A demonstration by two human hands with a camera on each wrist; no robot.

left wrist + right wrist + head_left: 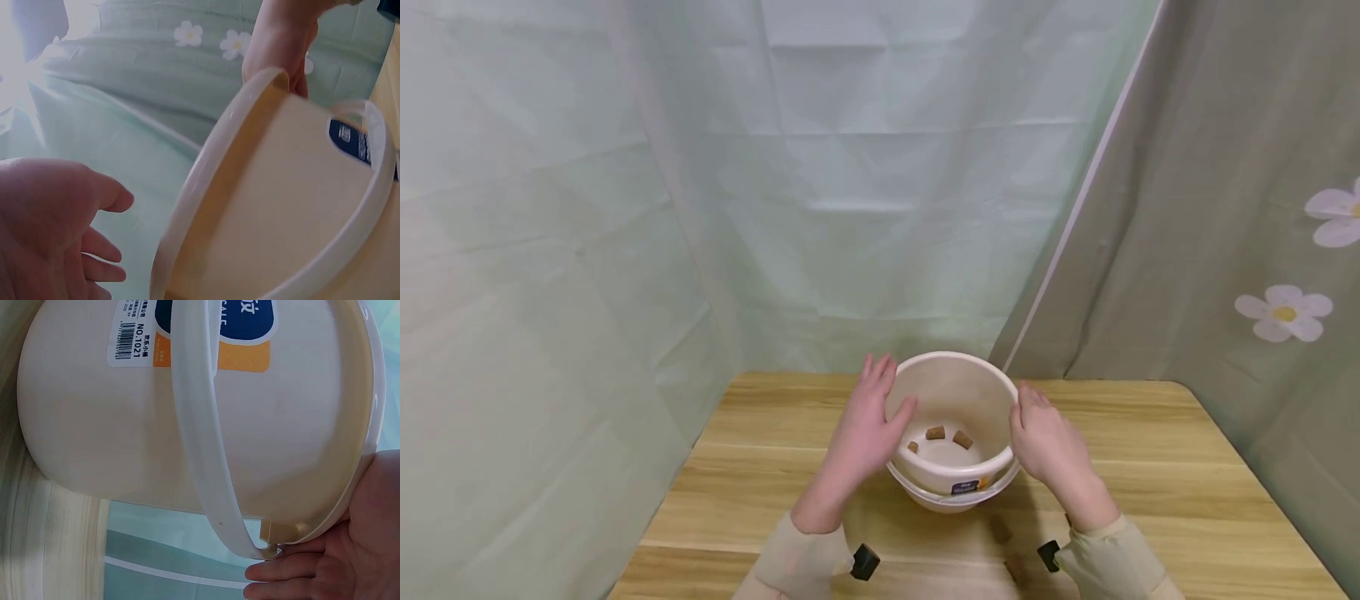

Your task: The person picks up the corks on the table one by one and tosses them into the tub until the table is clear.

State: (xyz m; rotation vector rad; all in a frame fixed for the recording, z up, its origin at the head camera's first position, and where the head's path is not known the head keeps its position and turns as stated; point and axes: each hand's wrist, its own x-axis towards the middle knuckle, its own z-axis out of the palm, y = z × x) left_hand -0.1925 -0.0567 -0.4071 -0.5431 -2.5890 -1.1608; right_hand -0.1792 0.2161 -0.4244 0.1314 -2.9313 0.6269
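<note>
A cream plastic bucket [951, 371] stands on the wooden table, with several brown cork-like pieces [936, 433] on its floor. Its white handle [203, 425] hangs down over the front, across a blue and orange label [247, 331]. At the bucket's left side is my left hand [867, 421], fingers and thumb spread; the left wrist view shows a gap between that hand [56, 231] and the rim. My right hand [1051, 437] holds the rim on the right side. Its fingers [284, 567] lie under the rim beside the handle joint, and the thumb is hidden in the right wrist view.
Two more brown pieces [1001, 529] lie on the table [760, 467] in front of the bucket, near the right sleeve. Pale green curtains [850, 208] hang behind the table, and a grey-green flowered one [1187, 250] hangs at the right.
</note>
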